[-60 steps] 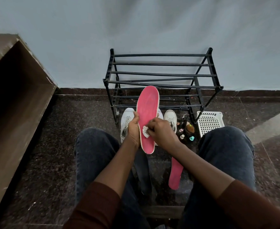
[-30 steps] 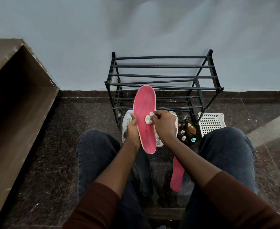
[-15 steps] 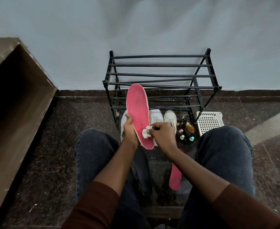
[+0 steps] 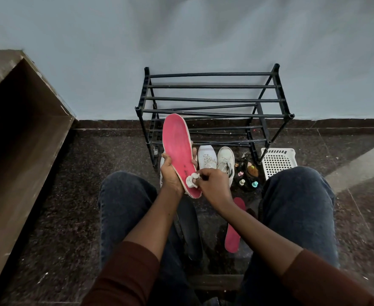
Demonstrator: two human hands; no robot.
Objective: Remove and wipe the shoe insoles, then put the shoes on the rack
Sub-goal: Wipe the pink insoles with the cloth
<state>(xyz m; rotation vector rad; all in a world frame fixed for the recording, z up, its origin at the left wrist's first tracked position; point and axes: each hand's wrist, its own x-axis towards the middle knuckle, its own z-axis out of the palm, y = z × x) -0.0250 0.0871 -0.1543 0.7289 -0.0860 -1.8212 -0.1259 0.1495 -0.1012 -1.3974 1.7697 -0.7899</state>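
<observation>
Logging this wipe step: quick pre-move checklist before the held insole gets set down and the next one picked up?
1. Left hand grips pink insole: ok.
2. Right hand pinches white wipe against the heel end: ok.
3. Insole fully wiped: cannot tell.
4. Second pink insole and dark insole within reach on the floor: ok.
5. Shoes on the shoe rack: not ok, on the floor.

Both hands [image 4: 170,175] [image 4: 212,184] curled, close together
</observation>
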